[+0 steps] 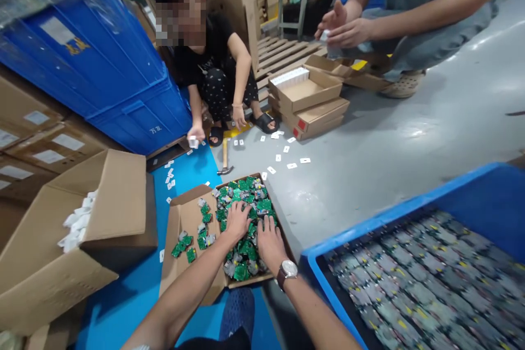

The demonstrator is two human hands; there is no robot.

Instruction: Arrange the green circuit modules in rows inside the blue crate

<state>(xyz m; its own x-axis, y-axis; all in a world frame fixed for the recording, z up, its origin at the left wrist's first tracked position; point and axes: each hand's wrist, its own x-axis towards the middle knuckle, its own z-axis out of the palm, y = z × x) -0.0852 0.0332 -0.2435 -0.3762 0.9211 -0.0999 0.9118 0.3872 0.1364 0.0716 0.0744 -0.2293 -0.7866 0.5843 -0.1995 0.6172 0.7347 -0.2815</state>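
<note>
Small green circuit boards (241, 270) with grey parts fill a shallow cardboard box (174, 270) on the floor in front of me. Several more boards (184, 245) lie on its opened left flap. My left hand (238, 221) rests on the pile, its fingers spread and slightly bent over the boards. Beside it, my right hand (270, 243) lies with fingers stretched out on the boards near the box's right wall. Neither hand visibly holds a board; what lies under the palms is hidden.
A blue crate (318, 257) of grey units stands right. At left are an open carton (123, 197) with white pieces and stacked blue bins (94, 60). A hammer (225, 158) and white plates (291, 165) lie ahead. Two crouching people hold small white items near stacked boxes (315, 115).
</note>
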